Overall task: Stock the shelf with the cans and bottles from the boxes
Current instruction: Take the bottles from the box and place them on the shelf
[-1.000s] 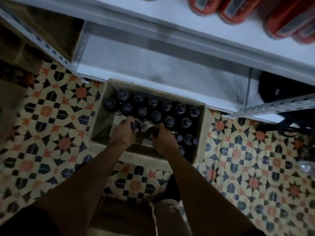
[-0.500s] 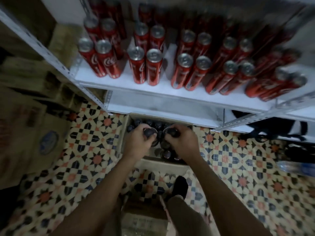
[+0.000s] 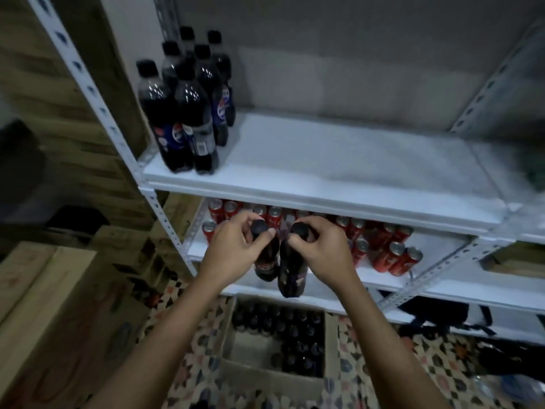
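— Two dark bottles, one per hand, now hang at chest height before the shelving; a second ago both hands were down in the box on the floor. What holds them?

— Left hand (image 3: 236,252) is clamped round the neck of the left bottle (image 3: 267,258), thumb under its black cap; right hand (image 3: 320,249) grips the right bottle (image 3: 292,273) the same way. The two bottles hang side by side, touching or nearly so.

— And around them?

— White upper shelf (image 3: 339,172) lies just above the hands, with six cola bottles (image 3: 188,113) clustered at its left end, the rest of the board bare. Directly behind the hands, the lower shelf (image 3: 380,276) carries rows of red cans (image 3: 392,255) (the hands and held bottles cover the middle of those rows). A perforated metal upright (image 3: 118,137) runs up the left side.

— The box?

— Cardboard box (image 3: 236,335) sits on the patterned tile floor (image 3: 427,358) below the hands, between the forearms. Capped dark bottles fill its far and right parts; the near left corner shows bare cardboard. More cartons (image 3: 44,305) stand at left.
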